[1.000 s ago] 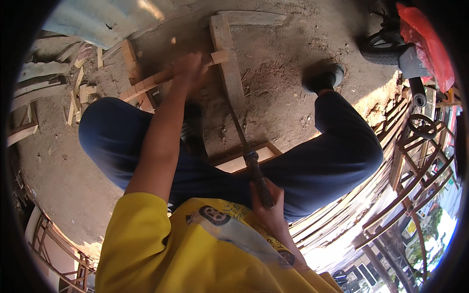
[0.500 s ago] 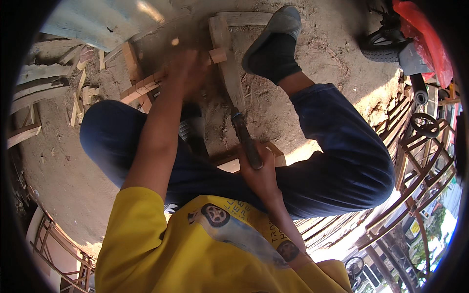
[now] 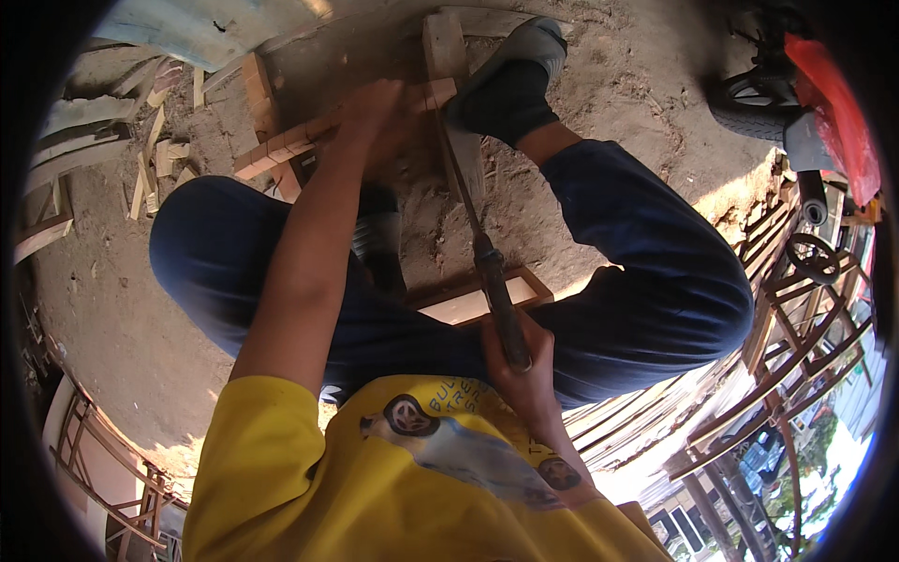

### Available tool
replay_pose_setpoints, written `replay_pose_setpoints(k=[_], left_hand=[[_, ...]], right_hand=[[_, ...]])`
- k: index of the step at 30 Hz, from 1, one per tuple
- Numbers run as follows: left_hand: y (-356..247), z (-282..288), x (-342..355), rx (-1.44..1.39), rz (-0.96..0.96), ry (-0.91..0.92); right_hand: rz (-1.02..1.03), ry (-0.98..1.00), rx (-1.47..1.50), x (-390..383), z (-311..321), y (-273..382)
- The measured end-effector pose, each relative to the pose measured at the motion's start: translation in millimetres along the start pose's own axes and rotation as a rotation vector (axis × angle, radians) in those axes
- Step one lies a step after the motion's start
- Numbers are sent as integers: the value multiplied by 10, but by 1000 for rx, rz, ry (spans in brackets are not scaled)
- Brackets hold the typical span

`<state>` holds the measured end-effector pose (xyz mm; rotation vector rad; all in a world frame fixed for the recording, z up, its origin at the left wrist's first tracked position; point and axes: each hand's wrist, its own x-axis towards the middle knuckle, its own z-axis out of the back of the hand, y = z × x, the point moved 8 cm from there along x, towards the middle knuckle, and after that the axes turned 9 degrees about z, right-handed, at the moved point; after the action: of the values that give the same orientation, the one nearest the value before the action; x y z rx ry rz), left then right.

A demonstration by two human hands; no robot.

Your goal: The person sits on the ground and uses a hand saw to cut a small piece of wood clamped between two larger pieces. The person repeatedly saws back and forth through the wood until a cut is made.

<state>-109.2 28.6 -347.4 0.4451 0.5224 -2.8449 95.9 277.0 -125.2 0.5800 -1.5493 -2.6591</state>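
Where gripped, wooden strip (image 3: 298, 140) hidden

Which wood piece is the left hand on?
The strip with dark lines across it, lying over two boards. The left hand is on it; the boards and the scraps at left have no hand on them.

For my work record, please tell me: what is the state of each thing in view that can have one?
Long brown wooden strip: lined crosswise, held by bare left hand.
Thin, dark-handled metal saw: slanted, held by bare right hand.
Straight grey wooden plank: lying on the ground, beneath the strip's end.
Brown rectangular wooden frame: partly hidden.
Red plastic bag: crumpled.
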Motion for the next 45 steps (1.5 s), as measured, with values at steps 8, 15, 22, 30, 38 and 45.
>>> replay_pose_setpoints(k=[8,15,22,30,38,45], left_hand=[[-74,55,-37,-7,57,127],[-74,-23,34,34,-25,-6],[-96,31,9,59,-71,-87],[-37,16,38,23,11,22],[-75,-11,13,30,-12,-1],[-18,-3,51,66,-38,-70]], right_hand=[[31,11,71,552,-191,-201],[-28,33,100,223,-99,-83],[-75,-26,33,-145,76,-99],[-24,4,31,309,-144,-233],[-66,37,-1,108,-70,-297],[55,8,-68,-163,106,-167]])
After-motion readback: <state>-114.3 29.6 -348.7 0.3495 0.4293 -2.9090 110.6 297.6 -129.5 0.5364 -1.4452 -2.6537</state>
